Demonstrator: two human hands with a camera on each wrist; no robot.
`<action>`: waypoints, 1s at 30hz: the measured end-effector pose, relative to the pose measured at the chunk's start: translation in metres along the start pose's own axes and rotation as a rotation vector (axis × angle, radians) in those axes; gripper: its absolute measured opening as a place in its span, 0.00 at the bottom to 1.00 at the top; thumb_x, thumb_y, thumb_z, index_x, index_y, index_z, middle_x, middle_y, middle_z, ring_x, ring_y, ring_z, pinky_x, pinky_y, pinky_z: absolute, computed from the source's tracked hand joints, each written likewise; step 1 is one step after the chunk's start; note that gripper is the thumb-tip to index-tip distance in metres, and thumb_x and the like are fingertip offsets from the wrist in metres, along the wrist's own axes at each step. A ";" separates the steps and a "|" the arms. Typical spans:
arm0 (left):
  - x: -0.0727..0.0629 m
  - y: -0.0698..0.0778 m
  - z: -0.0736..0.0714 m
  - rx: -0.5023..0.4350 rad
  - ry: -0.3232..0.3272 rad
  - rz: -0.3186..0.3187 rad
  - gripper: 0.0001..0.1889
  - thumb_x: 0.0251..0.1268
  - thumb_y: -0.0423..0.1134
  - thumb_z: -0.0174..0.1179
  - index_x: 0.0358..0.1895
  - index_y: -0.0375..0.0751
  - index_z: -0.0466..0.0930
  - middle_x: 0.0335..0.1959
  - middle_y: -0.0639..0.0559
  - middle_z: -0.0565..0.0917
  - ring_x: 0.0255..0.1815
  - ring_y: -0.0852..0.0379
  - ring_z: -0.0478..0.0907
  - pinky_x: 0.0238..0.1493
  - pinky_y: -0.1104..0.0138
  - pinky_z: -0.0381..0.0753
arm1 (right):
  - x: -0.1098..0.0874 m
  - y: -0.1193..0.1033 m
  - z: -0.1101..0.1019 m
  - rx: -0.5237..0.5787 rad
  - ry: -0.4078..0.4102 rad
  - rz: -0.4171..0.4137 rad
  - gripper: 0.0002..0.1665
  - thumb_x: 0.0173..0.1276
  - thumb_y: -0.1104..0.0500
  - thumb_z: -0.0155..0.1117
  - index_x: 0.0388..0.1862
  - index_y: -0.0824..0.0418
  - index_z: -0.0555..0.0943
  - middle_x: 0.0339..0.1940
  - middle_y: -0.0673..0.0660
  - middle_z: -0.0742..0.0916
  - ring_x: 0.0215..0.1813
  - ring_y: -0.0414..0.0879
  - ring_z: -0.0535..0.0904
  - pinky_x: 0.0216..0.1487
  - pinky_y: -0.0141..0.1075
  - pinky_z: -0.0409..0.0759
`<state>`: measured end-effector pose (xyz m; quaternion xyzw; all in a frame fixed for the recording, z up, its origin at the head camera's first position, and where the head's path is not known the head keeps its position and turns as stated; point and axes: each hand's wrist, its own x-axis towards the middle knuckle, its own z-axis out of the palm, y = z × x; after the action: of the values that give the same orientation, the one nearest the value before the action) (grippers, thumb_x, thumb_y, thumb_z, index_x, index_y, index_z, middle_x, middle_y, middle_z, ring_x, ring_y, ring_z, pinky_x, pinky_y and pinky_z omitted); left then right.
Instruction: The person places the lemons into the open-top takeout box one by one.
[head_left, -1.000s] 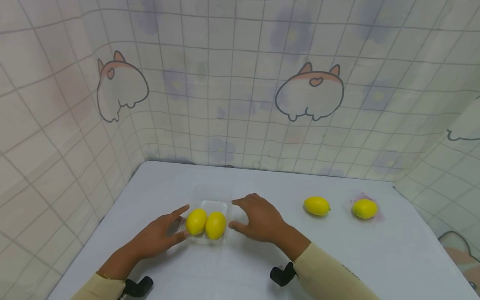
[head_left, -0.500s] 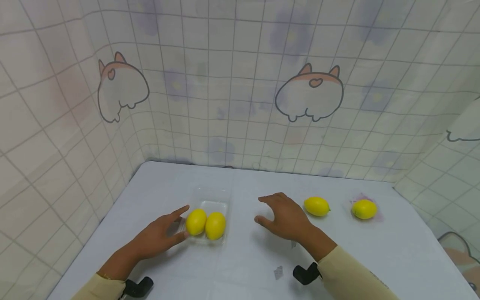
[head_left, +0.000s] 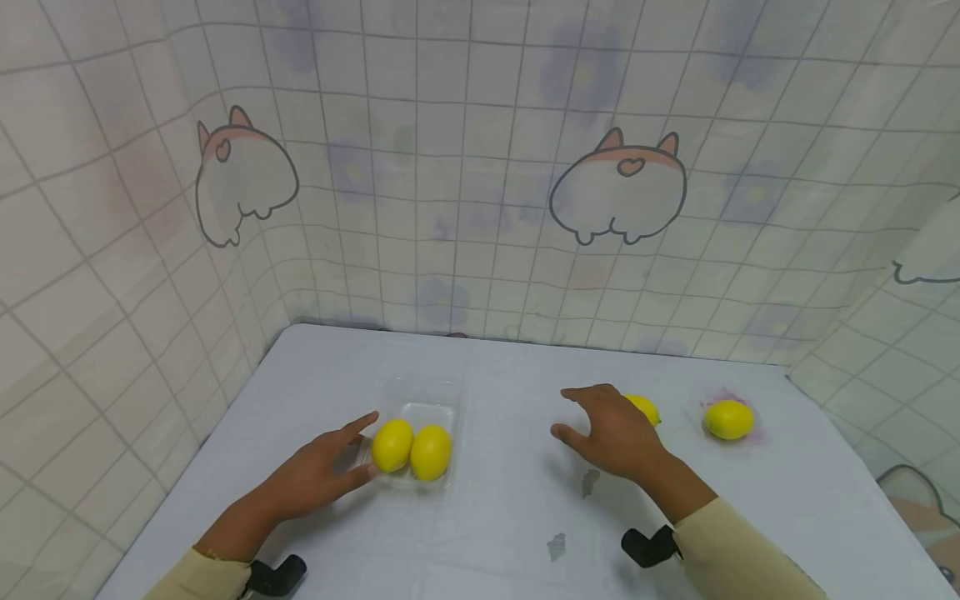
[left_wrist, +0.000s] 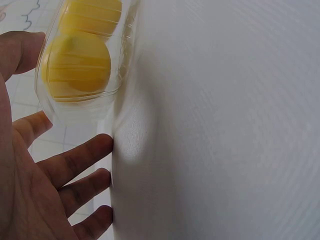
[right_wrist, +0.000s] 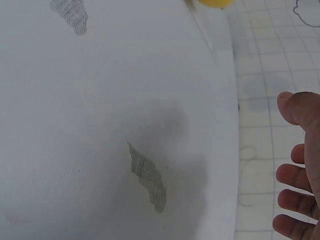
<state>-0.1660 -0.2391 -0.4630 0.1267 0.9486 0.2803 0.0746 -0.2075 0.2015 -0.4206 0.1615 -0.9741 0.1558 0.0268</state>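
Observation:
Two lemons, one on the left [head_left: 392, 446] and one on the right [head_left: 431, 452], lie side by side in the near half of a clear plastic container [head_left: 427, 412]. My left hand [head_left: 311, 475] is at the container's left side, thumb and index finger spread and touching its wall [left_wrist: 82, 106]. The other fingers reach down to the table. My right hand [head_left: 618, 437] hovers over the table to the right, fingers apart and nothing in them. It partly hides a third lemon [head_left: 647, 408]. Another lemon [head_left: 729, 419] lies farther right.
A pinkish stain [head_left: 759, 429] marks the white table [head_left: 510, 517] around the rightmost lemon. Two grey torn patches show on the surface, one [head_left: 590, 482] below the right hand and one [head_left: 557, 547] nearer. A tile-patterned curtain [head_left: 495, 167] hangs behind the table.
My right hand has moved right, away from the container, and now covers part of the third lemon. My left hand, the container and the lemons have stayed put.

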 end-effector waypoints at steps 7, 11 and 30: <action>0.001 -0.001 0.001 0.003 -0.001 -0.004 0.45 0.65 0.73 0.57 0.83 0.64 0.54 0.70 0.44 0.75 0.75 0.36 0.64 0.68 0.31 0.61 | -0.006 0.026 -0.004 -0.013 0.031 0.046 0.37 0.68 0.39 0.70 0.70 0.56 0.78 0.65 0.60 0.82 0.67 0.60 0.75 0.62 0.59 0.77; 0.000 -0.001 0.001 0.009 -0.002 -0.002 0.45 0.65 0.73 0.57 0.82 0.65 0.54 0.70 0.44 0.76 0.75 0.35 0.64 0.68 0.31 0.62 | -0.008 0.035 -0.008 -0.004 0.031 0.085 0.37 0.68 0.40 0.70 0.69 0.57 0.79 0.64 0.63 0.82 0.67 0.62 0.75 0.62 0.62 0.76; 0.001 -0.003 0.003 0.016 0.008 -0.015 0.45 0.65 0.73 0.57 0.82 0.63 0.55 0.69 0.45 0.76 0.74 0.36 0.65 0.68 0.30 0.61 | -0.015 0.069 -0.016 0.003 0.059 0.124 0.35 0.71 0.43 0.69 0.68 0.64 0.78 0.63 0.67 0.82 0.64 0.67 0.74 0.63 0.65 0.72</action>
<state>-0.1668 -0.2394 -0.4672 0.1192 0.9519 0.2728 0.0721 -0.2156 0.2734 -0.4270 0.0964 -0.9808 0.1633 0.0456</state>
